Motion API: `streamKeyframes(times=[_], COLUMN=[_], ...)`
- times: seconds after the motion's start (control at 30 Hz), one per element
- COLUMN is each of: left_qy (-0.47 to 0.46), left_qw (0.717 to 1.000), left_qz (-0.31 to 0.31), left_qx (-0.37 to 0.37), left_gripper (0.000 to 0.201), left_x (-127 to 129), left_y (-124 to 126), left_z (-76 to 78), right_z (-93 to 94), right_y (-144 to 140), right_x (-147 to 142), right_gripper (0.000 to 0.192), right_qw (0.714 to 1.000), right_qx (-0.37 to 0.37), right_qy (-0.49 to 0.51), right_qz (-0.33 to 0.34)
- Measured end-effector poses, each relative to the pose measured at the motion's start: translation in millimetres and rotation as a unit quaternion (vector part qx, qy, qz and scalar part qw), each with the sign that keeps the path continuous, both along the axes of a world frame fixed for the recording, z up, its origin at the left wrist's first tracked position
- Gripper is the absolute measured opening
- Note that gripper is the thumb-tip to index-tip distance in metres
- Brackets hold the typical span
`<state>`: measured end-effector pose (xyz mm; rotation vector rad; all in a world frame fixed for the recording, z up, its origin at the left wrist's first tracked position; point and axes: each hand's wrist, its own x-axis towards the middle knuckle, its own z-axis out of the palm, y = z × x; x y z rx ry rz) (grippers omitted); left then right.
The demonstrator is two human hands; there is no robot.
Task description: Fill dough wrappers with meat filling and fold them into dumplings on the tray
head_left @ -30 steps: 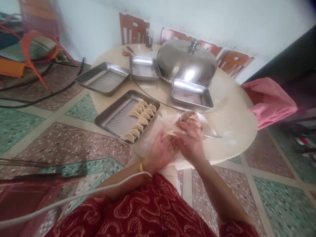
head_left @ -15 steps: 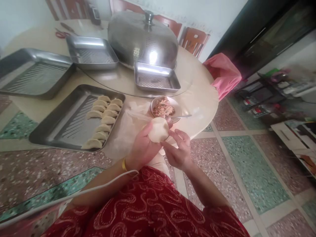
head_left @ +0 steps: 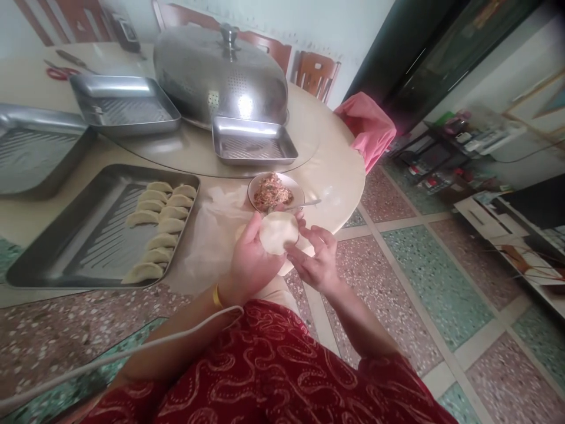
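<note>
A round, pale dumpling wrapper (head_left: 277, 232) lies across the palm and fingers of my left hand (head_left: 252, 259), its thumb along the near-left rim. My right hand (head_left: 316, 258) pinches the wrapper's lower right edge between thumb and fingers. Just beyond my hands stands a white bowl (head_left: 301, 191) of minced filling (head_left: 271, 193), with a thin metal utensil (head_left: 304, 204) leaning out to the right. To the left, a metal tray (head_left: 83, 235) holds several folded dumplings (head_left: 161, 225) in two rows along its right side.
Behind are more metal trays (head_left: 253, 160) (head_left: 132, 126) (head_left: 39, 191) and a large domed steel lid (head_left: 189, 76). Red scissors (head_left: 59, 73) and a knife (head_left: 73, 59) lie at far left. Thin plastic sheeting (head_left: 214, 229) lies beside the dumpling tray. Pink cloth (head_left: 368, 129) hangs at the table's right edge.
My view has swung to the right, so the table's things sit farther left. The wrapper stays in my left hand, and my right fingers still hold its edge.
</note>
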<state>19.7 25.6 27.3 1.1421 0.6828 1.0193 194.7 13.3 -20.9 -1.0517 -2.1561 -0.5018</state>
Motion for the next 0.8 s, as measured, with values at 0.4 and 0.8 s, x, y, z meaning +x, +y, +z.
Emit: streamKeyframes(times=[0.4, 0.8], left_qy=[-0.394, -0.412], left_qw=[0.861, 0.84], left_qz=[-0.086, -0.047], left_qx=[-0.308, -0.351], left_gripper=[0.051, 0.05], left_x=[-7, -10], left_y=[0, -1], left_z=[17.9, 21.0], right_z=[25.4, 49.8], right_y=[27, 26], right_x=[10, -10], right_gripper=[0.025, 0.03], right_qw=[0.98, 0.983], right_qx=[0.156, -0.046], right_qy=[-0.029, -0.015], right_qz=[0.119, 0.178])
